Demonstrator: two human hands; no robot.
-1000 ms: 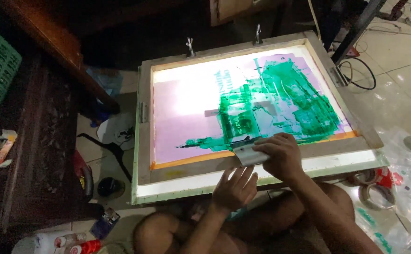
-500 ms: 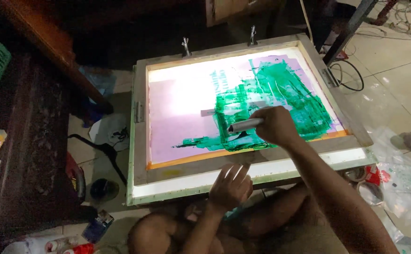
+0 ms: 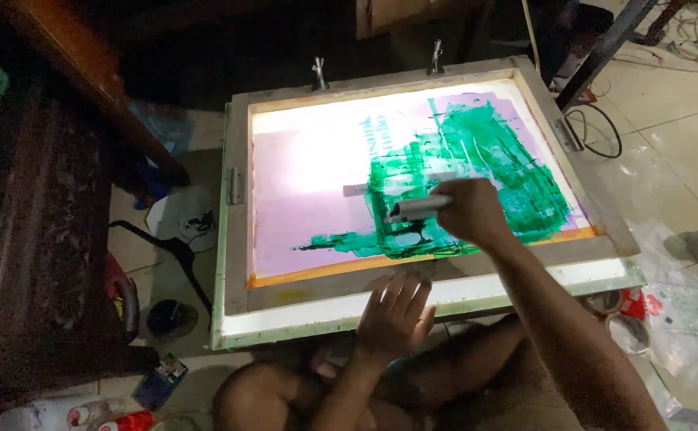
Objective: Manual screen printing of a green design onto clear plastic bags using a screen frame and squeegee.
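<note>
Two hands (image 3: 470,211) (image 3: 393,315) inside frame (image 3: 237,239) edges

Scraper (image 3: 417,207): pale, narrow blade, lying flat on the green-inked mesh. Screen frame (image 3: 237,239): wooden, lit from below, lilac mesh smeared green across its right half, orange tape along near edge.

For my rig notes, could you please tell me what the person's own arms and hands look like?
Both arms are bare to the frame edge: no sleeves, gloves, watch or rings visible. The left hand and right hand show no clear ink stains, though dim light limits detail.
</note>
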